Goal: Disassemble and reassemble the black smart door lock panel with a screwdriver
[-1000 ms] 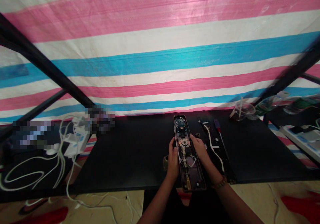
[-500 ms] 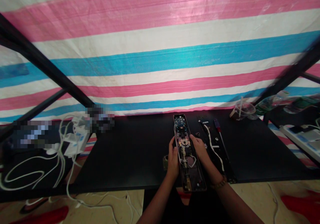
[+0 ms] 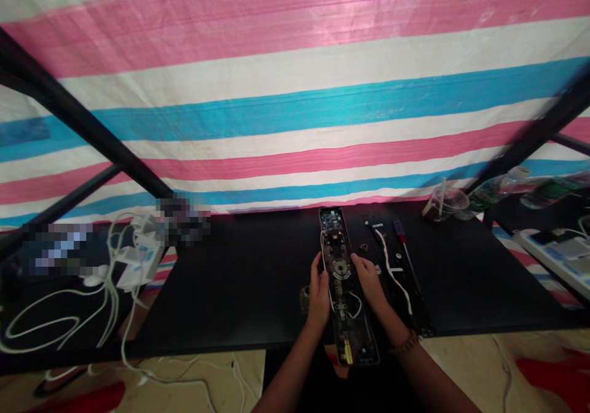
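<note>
The fingers of the left hand point(image 3: 319, 299) and right hand point(image 3: 370, 282) clasp a long housing point(image 3: 349, 284) by its sides, over the desk's point(image 3: 244, 278) near edge. It's lying open, circuit board point(image 3: 332, 220) and white wire point(image 3: 359, 305) bare, no cover on; whether everything's fastened, I can't tell. Beyond the right hand, a white cable point(image 3: 396, 281) and screwdriver point(image 3: 407, 250) crowd that side, with a plastic cup point(image 3: 447, 203) farther back.

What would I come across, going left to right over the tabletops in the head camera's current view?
White cables → left hand → opened long device → right hand → white strip → screwdriver → plastic cup with a straw → white power strip
</note>
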Action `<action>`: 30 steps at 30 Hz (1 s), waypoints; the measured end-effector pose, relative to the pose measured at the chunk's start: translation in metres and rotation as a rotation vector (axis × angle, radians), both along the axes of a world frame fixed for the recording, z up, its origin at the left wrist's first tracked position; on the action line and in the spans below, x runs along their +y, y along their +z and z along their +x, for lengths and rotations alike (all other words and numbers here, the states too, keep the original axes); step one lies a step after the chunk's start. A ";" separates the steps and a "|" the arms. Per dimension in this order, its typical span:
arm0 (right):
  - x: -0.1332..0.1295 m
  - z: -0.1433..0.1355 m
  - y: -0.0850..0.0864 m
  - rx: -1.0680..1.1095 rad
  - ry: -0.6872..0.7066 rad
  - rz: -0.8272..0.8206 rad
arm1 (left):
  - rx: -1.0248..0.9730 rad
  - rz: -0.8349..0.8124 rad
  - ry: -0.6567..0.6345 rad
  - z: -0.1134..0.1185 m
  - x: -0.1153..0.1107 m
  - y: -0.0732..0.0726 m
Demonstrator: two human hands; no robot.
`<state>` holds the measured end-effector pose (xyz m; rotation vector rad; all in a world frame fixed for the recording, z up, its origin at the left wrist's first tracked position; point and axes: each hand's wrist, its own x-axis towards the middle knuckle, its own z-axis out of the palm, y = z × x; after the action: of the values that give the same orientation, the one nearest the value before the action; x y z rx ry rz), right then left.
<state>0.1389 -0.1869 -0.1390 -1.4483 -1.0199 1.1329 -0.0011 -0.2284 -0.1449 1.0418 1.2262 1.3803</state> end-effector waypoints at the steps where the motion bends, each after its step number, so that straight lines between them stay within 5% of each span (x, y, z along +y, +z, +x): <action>1: 0.000 0.000 0.000 0.001 0.002 -0.002 | 0.000 0.003 0.004 0.000 0.000 -0.001; 30: -0.001 -0.001 0.003 0.039 -0.005 0.012 | -0.082 -0.036 0.003 0.000 0.000 0.003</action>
<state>0.1376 -0.1877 -0.1356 -1.4130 -0.9937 1.1455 -0.0008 -0.2284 -0.1423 0.9496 1.1881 1.3853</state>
